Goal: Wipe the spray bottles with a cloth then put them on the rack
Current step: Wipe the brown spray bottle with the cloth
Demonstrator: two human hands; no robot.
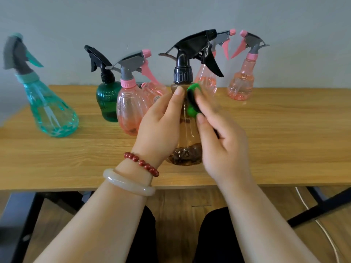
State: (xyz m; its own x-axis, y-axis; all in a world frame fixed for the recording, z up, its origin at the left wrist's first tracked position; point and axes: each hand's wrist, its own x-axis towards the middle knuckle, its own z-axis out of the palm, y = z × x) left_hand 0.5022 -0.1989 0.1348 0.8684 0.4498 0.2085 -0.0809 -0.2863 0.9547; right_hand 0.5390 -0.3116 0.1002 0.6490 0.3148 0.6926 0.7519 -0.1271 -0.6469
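Observation:
My left hand (161, 118) grips a brown clear spray bottle (187, 149) with a black trigger head, held upright above the wooden table (76, 158). My right hand (222, 141) holds a small green and black cloth (192, 99) against the bottle's shoulder. Other spray bottles stand on the table: a teal one (53, 112) at the far left, a dark green one (107, 101), a pink one (129, 107) just left of my hand, and two more pink ones (242, 84) behind and to the right. No rack is in view.
A grey wall runs behind the table. Below the table's front edge I see my dark-trousered knees, the black table legs (321, 209), a white cable (322, 230) and a wooden floor.

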